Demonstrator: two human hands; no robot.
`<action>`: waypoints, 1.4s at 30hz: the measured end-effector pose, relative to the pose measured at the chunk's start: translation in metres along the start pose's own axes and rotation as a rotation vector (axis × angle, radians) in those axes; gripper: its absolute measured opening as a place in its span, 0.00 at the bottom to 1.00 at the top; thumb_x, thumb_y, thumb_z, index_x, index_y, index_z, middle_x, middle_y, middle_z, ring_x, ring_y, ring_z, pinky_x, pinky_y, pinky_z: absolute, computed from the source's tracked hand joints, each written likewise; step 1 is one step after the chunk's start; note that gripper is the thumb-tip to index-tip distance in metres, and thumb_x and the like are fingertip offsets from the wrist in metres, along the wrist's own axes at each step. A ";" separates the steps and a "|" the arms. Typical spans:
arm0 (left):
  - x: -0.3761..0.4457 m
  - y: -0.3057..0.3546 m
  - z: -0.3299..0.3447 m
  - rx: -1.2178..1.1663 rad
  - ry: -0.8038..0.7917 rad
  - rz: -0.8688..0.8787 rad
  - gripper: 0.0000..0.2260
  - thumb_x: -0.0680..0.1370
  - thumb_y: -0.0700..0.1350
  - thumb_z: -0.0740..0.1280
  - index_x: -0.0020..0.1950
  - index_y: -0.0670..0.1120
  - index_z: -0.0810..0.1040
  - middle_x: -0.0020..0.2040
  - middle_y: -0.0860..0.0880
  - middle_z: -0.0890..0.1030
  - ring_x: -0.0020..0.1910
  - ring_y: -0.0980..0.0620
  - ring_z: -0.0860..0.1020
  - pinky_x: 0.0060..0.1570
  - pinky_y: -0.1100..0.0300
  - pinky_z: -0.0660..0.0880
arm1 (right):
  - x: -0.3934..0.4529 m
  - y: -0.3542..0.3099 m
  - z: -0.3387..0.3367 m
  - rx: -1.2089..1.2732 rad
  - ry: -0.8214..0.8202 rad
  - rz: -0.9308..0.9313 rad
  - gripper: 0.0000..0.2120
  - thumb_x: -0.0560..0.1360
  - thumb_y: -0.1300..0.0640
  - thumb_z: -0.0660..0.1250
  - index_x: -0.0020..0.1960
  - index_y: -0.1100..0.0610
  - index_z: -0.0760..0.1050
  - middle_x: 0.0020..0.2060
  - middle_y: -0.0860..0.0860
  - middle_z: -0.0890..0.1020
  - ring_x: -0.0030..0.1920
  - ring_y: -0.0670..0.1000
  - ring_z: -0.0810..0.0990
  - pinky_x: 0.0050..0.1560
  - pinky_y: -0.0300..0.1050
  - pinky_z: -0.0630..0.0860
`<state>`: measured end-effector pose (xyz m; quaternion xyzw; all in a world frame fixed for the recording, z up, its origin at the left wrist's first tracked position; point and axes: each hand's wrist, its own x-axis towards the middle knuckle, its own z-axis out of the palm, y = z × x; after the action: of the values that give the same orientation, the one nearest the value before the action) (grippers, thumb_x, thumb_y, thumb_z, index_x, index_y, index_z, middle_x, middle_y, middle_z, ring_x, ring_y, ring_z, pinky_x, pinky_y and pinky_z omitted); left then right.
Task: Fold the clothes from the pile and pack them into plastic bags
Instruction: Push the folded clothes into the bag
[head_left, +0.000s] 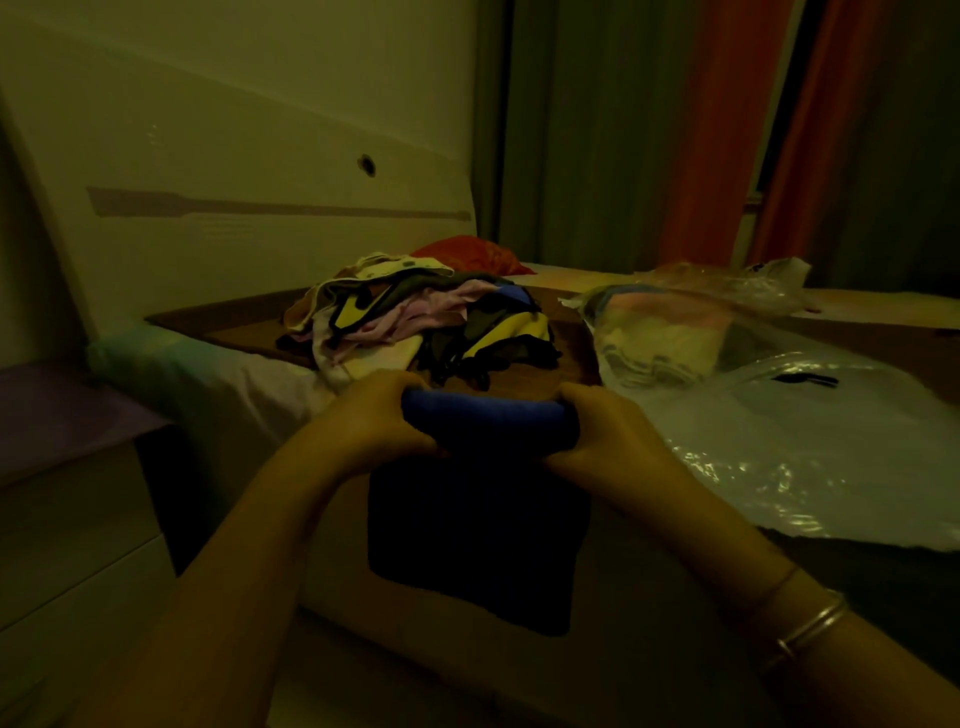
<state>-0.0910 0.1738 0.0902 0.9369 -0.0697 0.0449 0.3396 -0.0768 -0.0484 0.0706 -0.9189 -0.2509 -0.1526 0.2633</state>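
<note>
The blue garment (483, 499) perhaps hangs folded; its lower part is lost in darkness.

The room is very dim with a yellow-green cast, the blue garment (478, 525) sinking into near-black shadow, glare glinting off the plastic bag (789, 447), and wide-angle bending at soft edges.

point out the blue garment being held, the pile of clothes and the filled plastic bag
blue garment (483, 499): head view, on the dark hanging part below the fold
pile of clothes (415, 317): head view, on the pink cloth mid-pile
filled plastic bag (660, 332): head view, on its clear front wall
</note>
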 end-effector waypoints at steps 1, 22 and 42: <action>0.001 0.000 -0.001 0.026 0.061 0.019 0.13 0.71 0.38 0.73 0.53 0.46 0.76 0.49 0.47 0.76 0.49 0.49 0.76 0.44 0.62 0.73 | -0.003 0.000 -0.003 -0.042 0.083 -0.036 0.14 0.71 0.55 0.73 0.49 0.48 0.69 0.43 0.44 0.69 0.47 0.46 0.74 0.39 0.29 0.63; 0.009 0.109 0.068 -0.740 0.204 0.108 0.07 0.74 0.51 0.70 0.48 0.54 0.73 0.43 0.59 0.75 0.40 0.66 0.72 0.36 0.72 0.71 | -0.070 0.055 -0.101 0.828 0.144 0.469 0.08 0.73 0.62 0.68 0.51 0.56 0.75 0.46 0.55 0.82 0.44 0.51 0.83 0.41 0.44 0.76; 0.053 0.133 0.156 0.094 0.351 0.511 0.11 0.76 0.51 0.67 0.58 0.54 0.79 0.62 0.54 0.78 0.60 0.53 0.76 0.58 0.54 0.72 | -0.098 0.112 -0.100 -0.445 0.448 0.057 0.18 0.72 0.56 0.60 0.61 0.54 0.75 0.57 0.51 0.80 0.58 0.52 0.76 0.57 0.42 0.69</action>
<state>-0.0546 -0.0326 0.0618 0.8816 -0.2409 0.2932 0.2806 -0.1119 -0.2241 0.0665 -0.9042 -0.1213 -0.3949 0.1084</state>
